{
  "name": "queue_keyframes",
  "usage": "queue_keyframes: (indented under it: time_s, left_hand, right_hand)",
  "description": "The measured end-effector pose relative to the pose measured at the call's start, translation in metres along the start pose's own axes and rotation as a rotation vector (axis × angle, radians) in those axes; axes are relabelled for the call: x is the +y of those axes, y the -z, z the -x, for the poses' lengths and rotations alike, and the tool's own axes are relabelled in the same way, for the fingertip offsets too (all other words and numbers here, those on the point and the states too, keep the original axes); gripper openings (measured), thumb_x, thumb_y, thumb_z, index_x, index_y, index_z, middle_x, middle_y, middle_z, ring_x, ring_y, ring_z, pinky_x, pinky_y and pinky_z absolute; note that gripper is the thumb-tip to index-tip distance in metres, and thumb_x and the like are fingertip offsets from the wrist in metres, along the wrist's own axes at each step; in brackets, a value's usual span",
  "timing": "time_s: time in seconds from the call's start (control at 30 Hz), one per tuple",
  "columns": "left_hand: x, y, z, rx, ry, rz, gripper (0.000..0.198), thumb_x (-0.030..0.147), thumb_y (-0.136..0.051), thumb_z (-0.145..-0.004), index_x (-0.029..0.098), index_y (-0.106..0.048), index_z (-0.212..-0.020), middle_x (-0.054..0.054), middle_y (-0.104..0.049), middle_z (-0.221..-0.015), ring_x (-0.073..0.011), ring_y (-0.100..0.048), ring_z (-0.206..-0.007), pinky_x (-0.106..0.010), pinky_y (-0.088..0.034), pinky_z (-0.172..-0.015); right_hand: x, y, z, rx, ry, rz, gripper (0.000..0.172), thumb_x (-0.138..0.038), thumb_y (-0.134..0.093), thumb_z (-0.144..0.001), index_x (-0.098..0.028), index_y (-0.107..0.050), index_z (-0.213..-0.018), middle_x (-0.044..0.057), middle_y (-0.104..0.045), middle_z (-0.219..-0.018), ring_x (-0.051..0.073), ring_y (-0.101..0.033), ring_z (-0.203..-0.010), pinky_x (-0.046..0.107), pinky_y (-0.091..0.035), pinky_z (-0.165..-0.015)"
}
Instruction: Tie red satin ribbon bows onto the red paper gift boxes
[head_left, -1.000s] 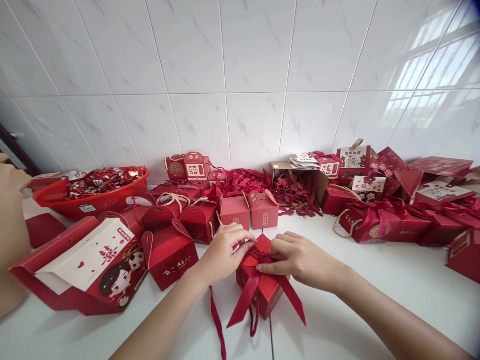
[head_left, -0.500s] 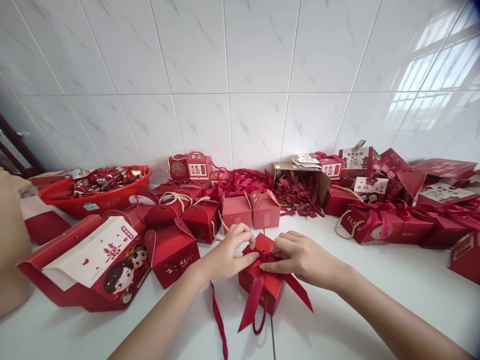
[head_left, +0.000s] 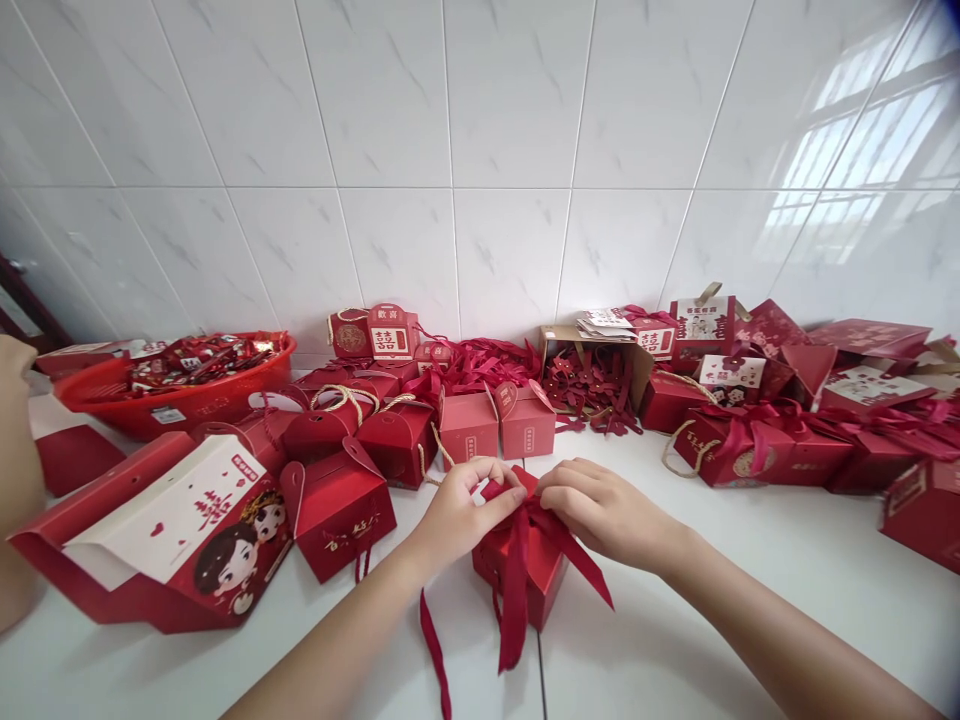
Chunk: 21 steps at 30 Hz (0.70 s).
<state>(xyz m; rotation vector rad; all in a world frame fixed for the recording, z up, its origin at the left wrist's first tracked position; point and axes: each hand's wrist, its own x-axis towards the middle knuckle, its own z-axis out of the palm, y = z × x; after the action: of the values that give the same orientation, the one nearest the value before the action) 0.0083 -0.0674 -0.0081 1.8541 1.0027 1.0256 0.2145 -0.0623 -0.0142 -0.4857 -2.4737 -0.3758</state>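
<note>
In front of me on the white tabletop is a small red gift box [head_left: 543, 590], with a dark red ribbon [head_left: 514, 600] tied round its top. My left hand [head_left: 469, 508] pinches the ribbon at the knot between thumb and fingers. On the other side of the knot, my right hand [head_left: 600, 508] has its fingers curled closed on the ribbon. Two ribbon tails hang down the front of the box, one toward me and one to the right. The knot itself is partly hidden by my fingers.
At left stand a large printed box [head_left: 187, 540], a red gift box [head_left: 341, 515] and a red basket [head_left: 176, 405] of wrapped sweets. Along the wall lie a ribbon pile [head_left: 491, 370] and a carton [head_left: 641, 375] of dark red pieces. More boxes [head_left: 750, 450] are at right.
Both hands have risen slightly and tightened on the ribbon. The near ribbon tail has swung to the right and hangs more steeply. The view has shifted a little.
</note>
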Motion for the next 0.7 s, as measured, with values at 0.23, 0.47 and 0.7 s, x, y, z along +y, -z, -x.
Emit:
queue_keyframes:
  time_s: [0.23,0.47,0.7]
  left_hand:
    - [0.000,-0.006,0.001,0.062,0.008,-0.048,0.021,0.032,-0.060,-0.081,0.018,-0.053,-0.068,-0.003,-0.066,-0.080,-0.0197,-0.060,-0.087,-0.032,-0.048,-0.080]
    - [-0.001,-0.013,0.002,0.079,0.052,-0.034,0.010,0.026,-0.066,-0.075,0.018,-0.060,-0.072,-0.004,-0.068,-0.087,-0.0194,-0.062,-0.088,-0.031,-0.049,-0.077]
    - [-0.006,-0.014,0.002,0.066,0.076,-0.031,0.010,0.024,-0.067,-0.073,0.018,-0.060,-0.075,-0.003,-0.066,-0.087,-0.0202,-0.062,-0.093,-0.030,-0.049,-0.079]
  right_hand:
    - [0.002,0.001,0.000,0.052,-0.031,-0.032,0.021,-0.012,-0.038,-0.094,-0.016,-0.053,-0.108,0.008,-0.063,-0.087,0.016,-0.059,-0.079,0.029,-0.050,-0.071]
    - [0.008,0.002,0.006,0.079,-0.009,-0.023,0.021,-0.010,-0.036,-0.094,-0.016,-0.055,-0.100,0.007,-0.062,-0.083,0.015,-0.058,-0.076,0.028,-0.050,-0.069]
    - [0.014,-0.007,0.014,0.094,0.013,-0.017,0.018,-0.008,-0.039,-0.093,-0.015,-0.055,-0.094,0.007,-0.061,-0.086,0.015,-0.054,-0.076,0.028,-0.050,-0.068]
